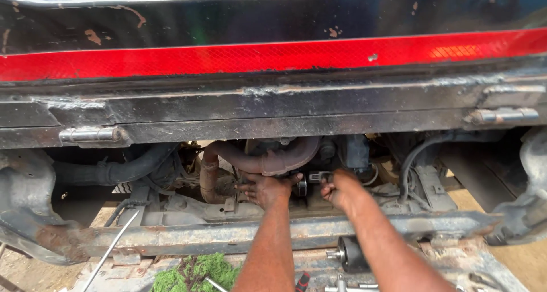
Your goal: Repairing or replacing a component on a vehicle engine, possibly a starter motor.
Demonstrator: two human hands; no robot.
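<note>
Both my arms reach down into the open engine bay under a vehicle's rear panel. My left hand (266,188) rests with fingers spread against the engine, just below a rusty curved exhaust pipe (268,160). My right hand (337,188) is closed around a small metal tool or fitting (315,177) that points toward a round black part (301,186) between the two hands. What exactly the right hand grips is partly hidden by its fingers.
A red reflective strip (273,57) crosses the dark body panel above. Black hoses (122,169) run at the left, cables (413,155) at the right. A rusty frame rail (199,235) lies in front, with a black cylindrical part (350,253), a thin metal rod (114,247) and green weeds (196,272) below.
</note>
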